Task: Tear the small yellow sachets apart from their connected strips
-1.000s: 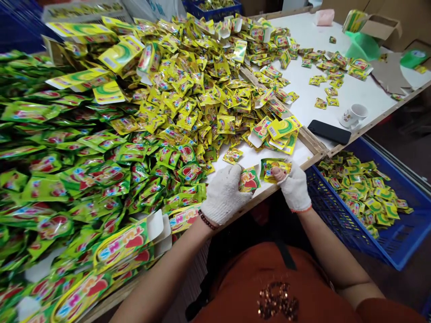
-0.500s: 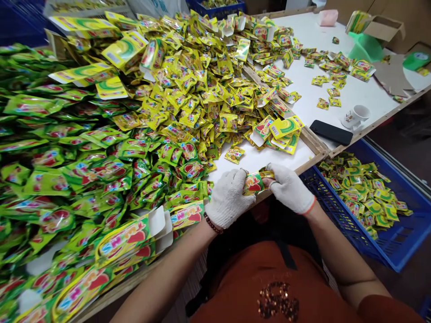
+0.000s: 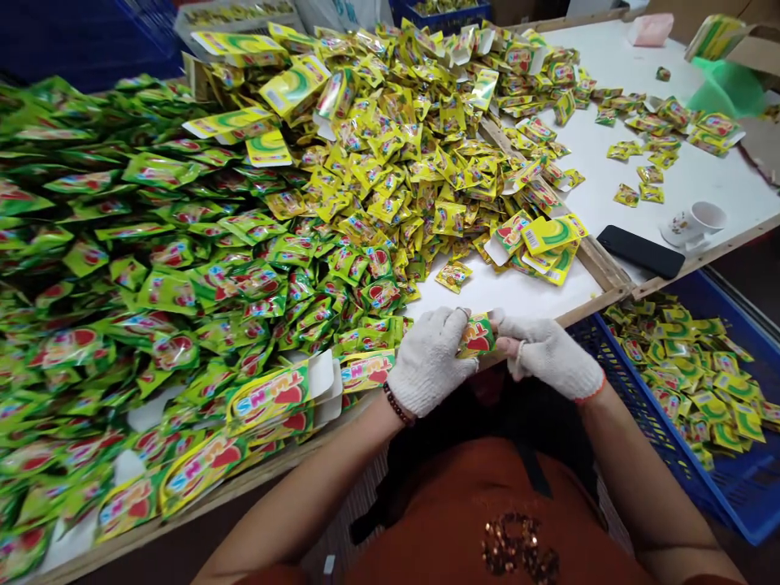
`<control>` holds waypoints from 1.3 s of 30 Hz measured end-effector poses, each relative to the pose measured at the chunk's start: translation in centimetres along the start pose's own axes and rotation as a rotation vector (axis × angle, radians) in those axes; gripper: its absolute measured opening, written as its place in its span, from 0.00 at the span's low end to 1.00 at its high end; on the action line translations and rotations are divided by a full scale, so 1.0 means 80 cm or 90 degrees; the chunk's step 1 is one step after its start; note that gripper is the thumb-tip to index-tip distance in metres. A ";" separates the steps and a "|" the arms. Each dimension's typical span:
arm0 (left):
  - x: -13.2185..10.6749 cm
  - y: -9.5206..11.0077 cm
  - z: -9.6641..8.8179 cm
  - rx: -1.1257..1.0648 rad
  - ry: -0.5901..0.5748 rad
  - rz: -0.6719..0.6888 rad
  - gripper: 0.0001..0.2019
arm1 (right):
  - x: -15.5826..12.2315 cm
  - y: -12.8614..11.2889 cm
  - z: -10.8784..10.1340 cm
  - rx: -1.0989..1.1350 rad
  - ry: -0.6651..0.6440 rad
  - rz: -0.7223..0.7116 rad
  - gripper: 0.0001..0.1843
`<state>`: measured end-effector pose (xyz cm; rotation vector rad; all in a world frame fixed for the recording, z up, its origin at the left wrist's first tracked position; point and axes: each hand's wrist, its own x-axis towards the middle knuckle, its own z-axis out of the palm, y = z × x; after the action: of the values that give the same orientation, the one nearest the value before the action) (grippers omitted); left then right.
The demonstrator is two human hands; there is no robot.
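Observation:
My left hand (image 3: 430,361), in a white knitted glove with a beaded bracelet at the wrist, is closed around a small yellow-green printed candy box (image 3: 477,335) at the table's front edge. The fingers cover much of the box. My right hand (image 3: 548,356), gloved too with bare fingertips, has its thumb and fingers bent at the box's right end, by a whitish flap. Left of my left hand lie several printed boxes (image 3: 268,398) with open flaps. A single yellow sachet (image 3: 453,276) lies just beyond my hands.
Green sachets (image 3: 164,268) heap at left, yellow sachets (image 3: 390,154) behind. Flat boxes (image 3: 552,244) lie by a wooden strip (image 3: 600,264). A black phone (image 3: 639,250) and white cup (image 3: 695,223) stand right. A blue crate (image 3: 725,479) of packets sits below the table edge.
The view has turned left, so things appear further right. The yellow piece between my hands at the box's end no longer shows; my right fingers are now bent at that end.

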<state>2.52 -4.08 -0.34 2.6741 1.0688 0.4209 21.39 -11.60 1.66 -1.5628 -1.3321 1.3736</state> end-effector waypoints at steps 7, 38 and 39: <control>-0.034 -0.031 -0.031 0.032 -0.113 -0.043 0.20 | 0.034 0.010 0.031 0.118 -0.265 0.012 0.30; 0.046 -0.050 -0.047 -0.426 -0.096 -0.173 0.10 | 0.083 -0.004 -0.001 -0.189 0.064 -0.207 0.05; 0.047 -0.046 -0.044 -0.460 -0.100 -0.178 0.11 | 0.082 -0.005 -0.003 -0.212 0.085 -0.204 0.05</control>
<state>1.60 1.52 2.43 1.8664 0.9814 0.4294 21.03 -5.24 0.18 -1.5318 -1.7039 0.8713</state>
